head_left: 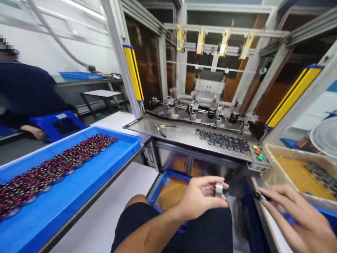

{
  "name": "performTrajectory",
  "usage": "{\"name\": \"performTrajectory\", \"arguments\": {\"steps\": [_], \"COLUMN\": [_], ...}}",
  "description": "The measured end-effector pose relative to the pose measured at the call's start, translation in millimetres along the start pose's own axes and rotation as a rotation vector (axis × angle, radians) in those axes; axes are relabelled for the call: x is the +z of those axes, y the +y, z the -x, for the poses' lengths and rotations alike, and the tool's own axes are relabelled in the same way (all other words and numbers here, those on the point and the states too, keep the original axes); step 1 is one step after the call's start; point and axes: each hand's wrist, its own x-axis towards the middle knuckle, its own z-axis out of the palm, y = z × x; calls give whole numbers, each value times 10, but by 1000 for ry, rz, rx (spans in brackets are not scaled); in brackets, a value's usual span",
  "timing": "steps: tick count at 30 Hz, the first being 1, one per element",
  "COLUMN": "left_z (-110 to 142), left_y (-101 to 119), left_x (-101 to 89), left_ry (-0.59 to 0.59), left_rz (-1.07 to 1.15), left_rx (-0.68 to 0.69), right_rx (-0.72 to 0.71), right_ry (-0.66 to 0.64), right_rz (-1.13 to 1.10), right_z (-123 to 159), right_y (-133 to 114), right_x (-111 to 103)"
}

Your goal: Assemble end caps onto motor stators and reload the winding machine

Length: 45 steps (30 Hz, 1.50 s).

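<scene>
My left hand [202,198] is held in front of my lap, its fingers pinched on a small silver metal ring [218,188]. My right hand [295,218] lies low on the right with fingers stretched out flat over the edge of a blue tray [326,214], holding nothing I can see. Ahead stands a steel machine table [181,135] with a row of several dark round wound parts [223,140] lying on it. A row of winding stations [207,112] sits behind them.
A large blue tray [86,182] of red-and-black wound parts runs along the left. Pliers [162,128] lie on the steel table; coloured buttons [257,153] are at its right corner. A cardboard box [295,172] is on the right. A person in dark clothes [23,91] sits far left.
</scene>
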Motion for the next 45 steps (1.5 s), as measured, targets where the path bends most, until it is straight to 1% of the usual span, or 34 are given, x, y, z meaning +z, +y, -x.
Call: {"name": "performTrajectory", "arguments": {"steps": [1, 3, 5, 8, 11, 14, 17, 21, 25, 27, 29, 31, 34, 36, 42, 45], "left_z": [15, 59, 107, 145, 138, 111, 100, 128, 163, 171, 172, 168, 161, 160, 171, 168], "left_y": [-5, -21, -47, -110, -176, -201, -182, -136, -99, -91, -95, -109, -136, -146, -131, -108], "left_x": [14, 3, -30, -48, 5, 68, 82, 48, 33, 38, 41, 37, 22, 11, -6, -6], "left_ry": [7, 36, 68, 63, -14, -71, -74, -60, -25, -24, -20, -17, -28, -34, -45, -64], "left_rz": [9, 7, 5, 1, -56, -141, -201, -212, -269, -294, -300, -280, -227, -217, -238, -262], "left_rx": [15, 44, 58, 53, 62, 98, 139, 183, 156, 166, 167, 130, 60, 37, 16, 32], "right_rx": [-32, -99, -157, -194, -197, -191, -194, -173, -171, -183, -199, -225, -255, -271, -312, -330], "right_ry": [-18, 17, 39, -25, -67, -80, -73, -76, -117, -132, -130, -122, -103, -95, -111, -106], "right_rz": [-41, -140, -234, -328, -336, -319, -331, -381, -339, -333, -325, -310, -301, -299, -271, -265], "right_z": [-46, -114, -122, -44, 48, 83, 67, 18, -13, -13, -9, -6, -10, -15, -19, -25], "right_y": [-57, -160, -228, -243, -210, -184, -165, -138, -107, -92, -81, -74, -74, -75, -64, -70], "right_x": [103, 332, 515, 638, 635, 624, 632, 619, 599, 598, 599, 598, 592, 586, 570, 567]}}
